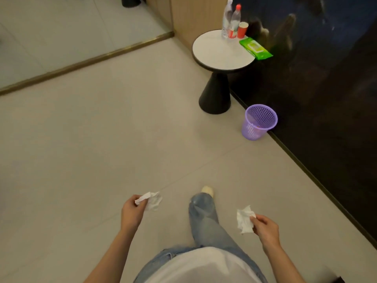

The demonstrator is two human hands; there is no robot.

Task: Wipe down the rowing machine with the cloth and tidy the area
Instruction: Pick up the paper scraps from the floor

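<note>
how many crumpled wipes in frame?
2: left wipe pinched in the left hand, right wipe in the right hand. The purple bin may hide more.

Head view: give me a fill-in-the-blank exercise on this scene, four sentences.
1. The mesh bin on the floor is coloured ___.
2. ___ bottles stand on the round table.
3. The pack at the table's edge is coloured ___.
4. The left hand and right hand each hold a crumpled cloth, coloured ___.
Missing words: purple; two; green; white.
</note>
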